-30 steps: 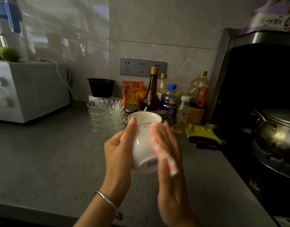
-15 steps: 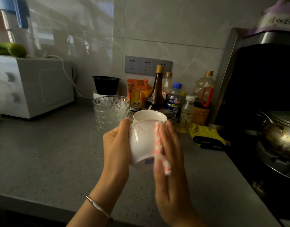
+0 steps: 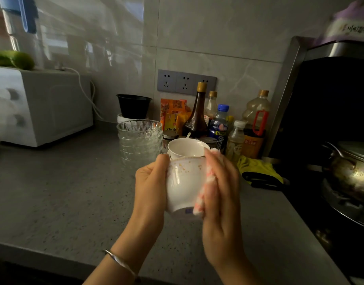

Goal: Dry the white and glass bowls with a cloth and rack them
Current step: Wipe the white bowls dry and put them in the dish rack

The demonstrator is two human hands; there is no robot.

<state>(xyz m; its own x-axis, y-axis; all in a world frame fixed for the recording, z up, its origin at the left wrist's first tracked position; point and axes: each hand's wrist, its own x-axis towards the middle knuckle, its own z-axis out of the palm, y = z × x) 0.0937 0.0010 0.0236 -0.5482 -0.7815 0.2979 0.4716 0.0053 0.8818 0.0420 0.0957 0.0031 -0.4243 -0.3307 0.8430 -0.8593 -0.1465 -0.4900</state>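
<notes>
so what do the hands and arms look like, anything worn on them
Both arms are bare as far as the frame shows, with no sleeves and no gloves. The left hand has a thin silver bangle round its wrist, a plain open band of metal. The right hand has nothing at the wrist. No rings show on either, though the right one is a little blurred.

Your left: white oven, green vegetable on top.
Ahead of you: bottles under the wall sockets, black tub beside them.
Your right: lidded metal pot on the stove.
</notes>
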